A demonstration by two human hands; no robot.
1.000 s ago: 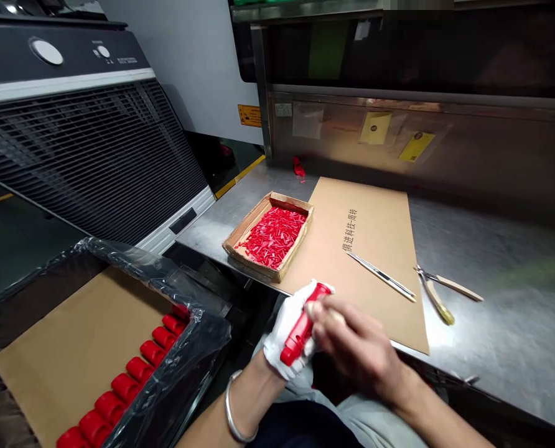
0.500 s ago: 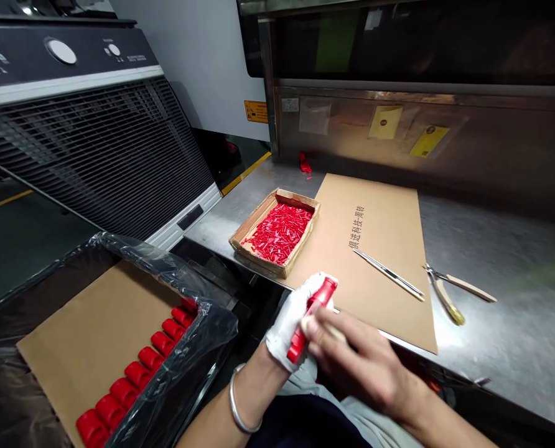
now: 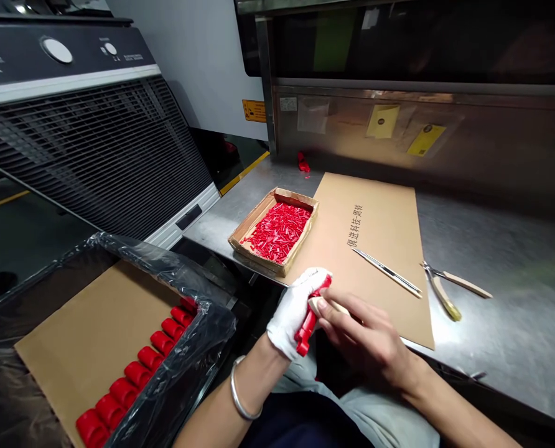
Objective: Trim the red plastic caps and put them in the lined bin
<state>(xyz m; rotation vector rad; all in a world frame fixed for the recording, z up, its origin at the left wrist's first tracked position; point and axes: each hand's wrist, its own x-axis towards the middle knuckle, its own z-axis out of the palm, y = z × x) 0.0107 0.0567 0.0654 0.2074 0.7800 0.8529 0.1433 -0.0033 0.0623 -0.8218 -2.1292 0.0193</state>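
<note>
My left hand (image 3: 292, 311), in a white glove, is closed around a red plastic part (image 3: 308, 330) just off the table's front edge. The part is held at a slant, and the fingers hide some of it. My right hand (image 3: 368, 326) is bare apart from a pale cover on the thumb tip. It pinches a slim tool with a pale handle (image 3: 339, 307) against the part; the tool's working end is hidden. Beyond the hands, a shallow cardboard box (image 3: 259, 262) holds many small red plastic scraps (image 3: 280, 231).
At lower left, a bin lined with black plastic (image 3: 165, 389) holds a row of red parts (image 3: 137, 373) on cardboard (image 3: 86, 336). A cardboard sheet (image 3: 375, 218) on the metal table (image 3: 506, 267) carries a slim pointed tool (image 3: 387, 272). Cutting pliers (image 3: 445, 286) lie to its right.
The red part has turned in my left hand, its lower end shifting slightly right. My right hand and the pale-handled tool have moved a little up along it.
</note>
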